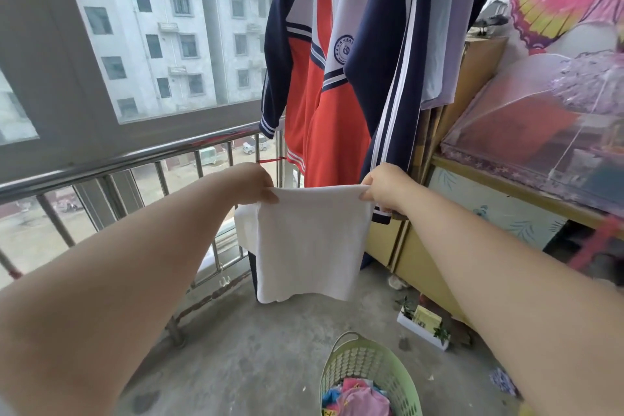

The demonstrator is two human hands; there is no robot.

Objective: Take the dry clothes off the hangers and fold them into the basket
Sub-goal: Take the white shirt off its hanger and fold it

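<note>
The left hand point(254, 183) and right hand point(385, 188) pinch the top corners of a white cloth point(309, 243), holding it up above the basket point(401, 378).

two hands point(251, 184) point(385, 189), one white cloth point(310, 243), one green basket point(364, 361).

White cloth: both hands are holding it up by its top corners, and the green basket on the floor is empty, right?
Not quite: the head view shows the green basket already holds pink and blue clothes. The rest stands: the left hand and the right hand hold the white cloth up by its top corners.
</note>
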